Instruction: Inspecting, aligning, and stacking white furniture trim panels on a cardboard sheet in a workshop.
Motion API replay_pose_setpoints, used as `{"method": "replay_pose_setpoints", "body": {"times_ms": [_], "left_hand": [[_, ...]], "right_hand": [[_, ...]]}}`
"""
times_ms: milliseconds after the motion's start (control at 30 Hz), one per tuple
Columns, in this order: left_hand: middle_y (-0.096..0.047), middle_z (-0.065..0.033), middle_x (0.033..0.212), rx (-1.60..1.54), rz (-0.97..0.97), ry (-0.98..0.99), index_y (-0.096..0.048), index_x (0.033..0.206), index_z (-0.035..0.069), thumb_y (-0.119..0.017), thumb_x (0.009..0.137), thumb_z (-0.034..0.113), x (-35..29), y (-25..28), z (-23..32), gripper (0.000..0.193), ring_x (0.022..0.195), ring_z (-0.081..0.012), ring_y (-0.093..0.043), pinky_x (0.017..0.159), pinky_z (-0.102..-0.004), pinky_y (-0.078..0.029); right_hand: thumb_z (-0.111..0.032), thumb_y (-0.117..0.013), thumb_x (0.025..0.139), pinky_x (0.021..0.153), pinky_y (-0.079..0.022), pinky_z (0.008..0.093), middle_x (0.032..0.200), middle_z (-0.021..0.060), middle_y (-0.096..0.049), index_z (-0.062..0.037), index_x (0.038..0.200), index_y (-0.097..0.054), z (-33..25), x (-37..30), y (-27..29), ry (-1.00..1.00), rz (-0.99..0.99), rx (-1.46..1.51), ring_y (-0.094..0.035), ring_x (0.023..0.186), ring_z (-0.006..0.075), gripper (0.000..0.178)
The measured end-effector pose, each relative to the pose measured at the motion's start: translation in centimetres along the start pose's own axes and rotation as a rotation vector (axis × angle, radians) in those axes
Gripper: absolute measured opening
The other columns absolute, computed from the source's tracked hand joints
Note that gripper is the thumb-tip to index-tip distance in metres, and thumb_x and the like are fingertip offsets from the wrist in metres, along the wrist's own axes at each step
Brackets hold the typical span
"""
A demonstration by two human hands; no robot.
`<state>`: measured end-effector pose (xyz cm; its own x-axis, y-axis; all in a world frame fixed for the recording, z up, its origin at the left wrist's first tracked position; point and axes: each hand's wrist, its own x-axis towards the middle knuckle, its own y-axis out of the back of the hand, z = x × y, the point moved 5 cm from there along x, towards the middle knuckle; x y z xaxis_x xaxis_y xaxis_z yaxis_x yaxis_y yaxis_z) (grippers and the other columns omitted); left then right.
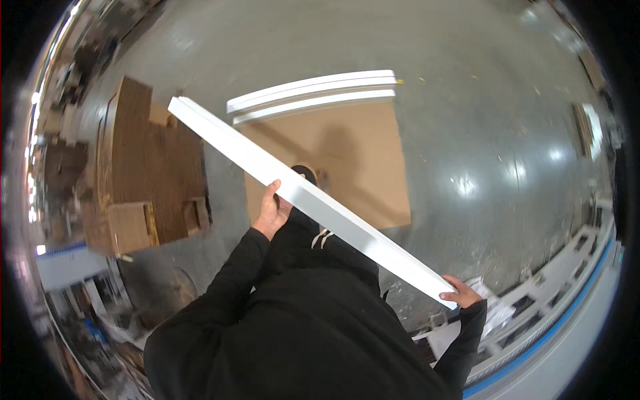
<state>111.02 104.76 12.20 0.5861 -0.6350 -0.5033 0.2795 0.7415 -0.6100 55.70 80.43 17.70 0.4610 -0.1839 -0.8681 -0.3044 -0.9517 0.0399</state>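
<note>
A long white board-like profile (323, 212) slants across in front of me, from the upper left down to the lower right. My left hand (272, 210) grips it near its middle, thumb over the near edge and the fingers partly hidden beneath. At its lower right end, my right hand (461, 292) is closed around it, thumb on the upper face. Beyond it, more white profiles (313, 89) lie side by side along the far edge of a brown cardboard sheet (360, 147) on the floor.
To the left stands a stack of brown cardboard (157, 167). A long machine with a blue stripe (553, 333) runs along the lower right, with crumpled clear plastic (490, 310) beside it. A grey concrete floor (467, 120) surrounds the sheet. Equipment (80, 270) stands at the lower left.
</note>
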Motion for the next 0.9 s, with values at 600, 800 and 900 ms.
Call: {"method": "replay_pose_setpoints", "body": {"times_ms": [600,800,900], "left_hand": [[-0.062,-0.0095,0.133,-0.592,0.249,0.248,-0.053,0.137,0.005,-0.082,0.081,0.036,31.7,12.1,3.5,0.07,0.129,-0.0267,-0.055,0.113,-0.0448,-0.042],[-0.063,-0.0036,0.124,-0.541,0.49,0.284,-0.053,0.134,0.015,-0.08,0.082,0.032,40.9,21.0,-1.1,0.061,0.121,-0.0251,-0.057,0.108,-0.0425,-0.044],[-0.061,-0.0055,0.125,-0.539,0.503,0.306,-0.052,0.134,0.013,-0.08,0.079,0.034,46.1,20.1,-4.5,0.065,0.119,-0.0262,-0.057,0.107,-0.045,-0.045]], "right_hand": [[-0.042,-0.091,0.075,0.109,-0.049,0.0512,0.145,0.0161,-0.053,-0.0032,0.154,-0.038,-26.6,25.6,21.2,-0.104,0.215,0.272,-0.053,0.135,0.033,0.103],[-0.028,-0.087,0.082,0.112,-0.042,0.0354,0.145,0.0112,-0.055,-0.0021,0.154,-0.042,-29.5,40.9,23.1,-0.112,0.127,0.298,-0.053,0.134,0.0239,0.089],[-0.029,-0.085,0.085,0.115,-0.037,0.0328,0.146,0.0119,-0.054,-0.0014,0.154,-0.042,-29.1,45.3,26.9,-0.121,0.169,0.185,-0.053,0.134,0.0235,0.087]]}}
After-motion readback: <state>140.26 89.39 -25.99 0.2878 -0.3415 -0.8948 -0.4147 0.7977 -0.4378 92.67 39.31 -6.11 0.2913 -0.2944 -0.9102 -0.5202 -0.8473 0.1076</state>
